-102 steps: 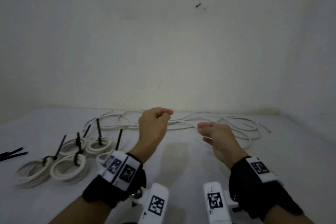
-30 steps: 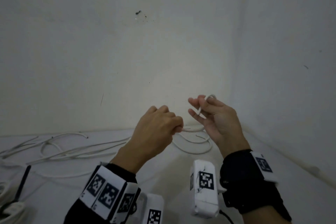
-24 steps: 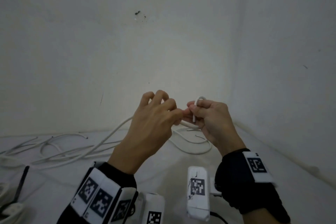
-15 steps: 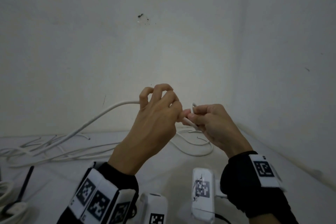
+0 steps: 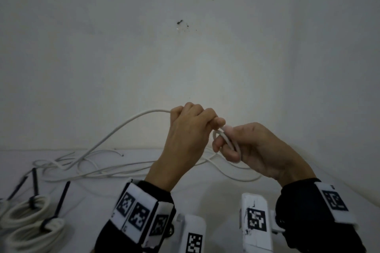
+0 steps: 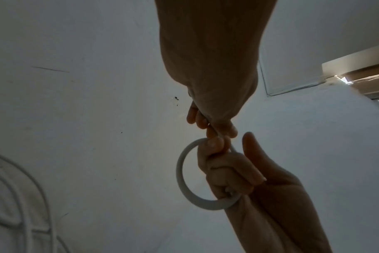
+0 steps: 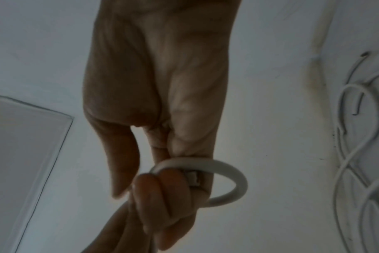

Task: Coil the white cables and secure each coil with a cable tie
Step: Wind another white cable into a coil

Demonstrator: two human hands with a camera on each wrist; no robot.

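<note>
Both hands are raised above the white table, close together. My right hand pinches a small loop of white cable between thumb and fingers. My left hand grips the same cable just left of the loop. From that fist the cable arcs up and left, then drops to the loose pile. The left wrist view shows the loop as one round turn held by the right hand. The right wrist view shows the loop with the cable's cut end inside it.
Several finished coils bound with black cable ties lie at the table's front left. Loose white cables sprawl along the back by the wall. A side wall closes in on the right.
My left hand has lifted the cable off the table and closed round it. My right hand has turned the cable end into a small round loop and lowered slightly.
</note>
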